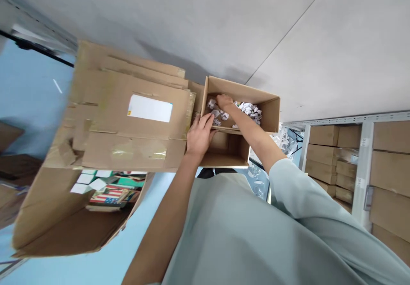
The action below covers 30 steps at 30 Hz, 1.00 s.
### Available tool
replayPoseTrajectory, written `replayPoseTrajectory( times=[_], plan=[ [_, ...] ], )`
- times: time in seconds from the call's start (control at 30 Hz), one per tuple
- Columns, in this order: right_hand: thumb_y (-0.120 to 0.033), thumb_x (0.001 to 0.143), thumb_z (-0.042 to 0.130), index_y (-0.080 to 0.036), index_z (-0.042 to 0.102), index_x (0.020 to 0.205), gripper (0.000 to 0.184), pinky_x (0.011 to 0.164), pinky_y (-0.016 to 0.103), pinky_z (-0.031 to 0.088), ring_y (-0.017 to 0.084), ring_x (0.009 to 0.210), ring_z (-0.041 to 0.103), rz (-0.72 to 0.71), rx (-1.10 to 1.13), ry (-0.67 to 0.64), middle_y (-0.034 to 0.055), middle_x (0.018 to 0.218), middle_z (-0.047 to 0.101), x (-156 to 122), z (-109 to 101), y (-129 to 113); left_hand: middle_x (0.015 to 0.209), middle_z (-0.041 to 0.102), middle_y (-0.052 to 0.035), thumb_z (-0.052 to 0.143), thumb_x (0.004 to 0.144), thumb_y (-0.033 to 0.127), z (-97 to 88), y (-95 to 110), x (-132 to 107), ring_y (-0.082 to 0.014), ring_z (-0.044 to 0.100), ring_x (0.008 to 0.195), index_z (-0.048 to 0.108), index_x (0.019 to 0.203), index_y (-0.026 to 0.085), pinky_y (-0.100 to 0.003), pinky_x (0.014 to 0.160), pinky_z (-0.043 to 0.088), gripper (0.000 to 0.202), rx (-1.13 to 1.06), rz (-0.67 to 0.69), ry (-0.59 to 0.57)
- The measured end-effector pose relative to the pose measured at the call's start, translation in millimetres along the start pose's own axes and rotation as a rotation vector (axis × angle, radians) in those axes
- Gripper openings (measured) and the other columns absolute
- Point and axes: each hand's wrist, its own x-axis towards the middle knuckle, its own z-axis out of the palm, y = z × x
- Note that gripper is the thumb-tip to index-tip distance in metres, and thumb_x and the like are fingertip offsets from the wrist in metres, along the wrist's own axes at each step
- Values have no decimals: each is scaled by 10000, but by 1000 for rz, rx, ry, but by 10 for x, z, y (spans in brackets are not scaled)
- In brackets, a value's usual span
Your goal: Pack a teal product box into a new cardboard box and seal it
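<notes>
A small open cardboard box (269,113) is in front of me, with crumpled paper (251,111) scattered on its bottom. My right hand (225,101) reaches inside among the paper, near the far wall. Its fingers are curled downward, and whatever they hold is hidden. At the box's near left corner, my left hand (199,136) grips the rim, fingers over the edge and thumb lower down. Just below this corner, the box's near flap or a second open compartment (224,148) shows bare brown cardboard; I cannot tell which.
Left of the box stand stacked flattened cartons (109,118) with a white label (150,108). Below them, a large open carton (48,216) holds books and small white boxes. Shelving (365,165) with cartons is at right. A grey wall (205,20) rises behind.
</notes>
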Motion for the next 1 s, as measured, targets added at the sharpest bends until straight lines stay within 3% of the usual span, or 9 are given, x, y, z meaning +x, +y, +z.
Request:
replayPoseTrajectory(
  times=[0.17, 0.3, 0.4, 0.47, 0.53, 0.63, 0.73, 0.9, 1.0],
  plan=[
    [-122, 997, 660, -49, 788, 1364, 396, 1153, 432, 567, 348, 1353, 751, 98, -58, 104, 274, 1435, 776, -525, -193, 270, 1703, 593, -141, 647, 1075, 295, -41, 65, 2, -393, 477, 1628, 580, 1681, 236, -519, 1332, 454, 613, -15, 12, 15],
    [-260, 1103, 574, -198, 815, 1209, 271, 1054, 389, 557, 310, 1172, 773, 40, 89, 442, 143, 1239, 835, -1429, -215, 394, 1671, 605, -151, 654, 1066, 289, -59, 92, 9, -393, 478, 1616, 584, 1662, 245, -519, 1319, 457, 601, -15, 32, 14],
    [-356, 1137, 541, -216, 797, 1122, 293, 956, 313, 540, 240, 981, 757, -46, 287, 619, 79, 1124, 823, -2265, 32, 348, 1654, 606, -148, 657, 1064, 294, -48, 91, 10, -395, 490, 1598, 585, 1656, 260, -515, 1297, 473, 598, -19, 30, 17],
    [-357, 1128, 571, -219, 799, 1088, 269, 896, 280, 536, 217, 929, 747, -62, 381, 574, 55, 1073, 824, -2707, 316, 263, 1641, 612, -152, 654, 1063, 294, -33, 86, 10, -392, 513, 1569, 588, 1653, 258, -509, 1284, 479, 595, -18, 34, 23],
    [-324, 1121, 608, -231, 802, 1090, 217, 883, 268, 535, 211, 943, 763, 22, 357, 441, 45, 1082, 835, -2963, 615, 168, 1627, 621, -157, 651, 1063, 305, -19, 80, 8, -392, 526, 1548, 591, 1651, 249, -503, 1274, 483, 593, -8, 41, 29],
    [-295, 1137, 593, -252, 806, 1147, 217, 904, 286, 548, 240, 1062, 792, 245, 188, 297, 73, 1200, 832, -3037, 930, 66, 1626, 618, -163, 656, 1062, 335, -10, 69, 6, -400, 530, 1535, 586, 1653, 251, -503, 1245, 503, 600, 11, 39, 25],
    [-277, 1167, 515, -242, 790, 1246, 289, 923, 321, 574, 270, 1132, 806, 372, 68, 216, 119, 1302, 803, -2991, 1030, 23, 1641, 606, -168, 651, 1067, 350, -17, 62, 3, -407, 527, 1540, 575, 1661, 249, -505, 1227, 519, 607, 25, 35, 9],
    [-241, 1163, 500, -213, 763, 1284, 291, 922, 351, 605, 303, 1163, 819, 421, 28, 154, 152, 1324, 803, -3057, 889, -33, 1644, 615, -164, 635, 1073, 356, -58, 69, -10, -406, 539, 1532, 578, 1668, 239, -504, 1206, 544, 609, 44, 35, -4],
    [-311, 1169, 511, -259, 761, 1297, 286, 907, 399, 627, 333, 1144, 824, 365, 46, 253, 149, 1325, 816, -2954, 614, -67, 1634, 634, -157, 611, 1085, 358, -76, 70, -24, -402, 557, 1518, 587, 1669, 238, -501, 1203, 557, 597, 44, 41, 0]
  ],
)
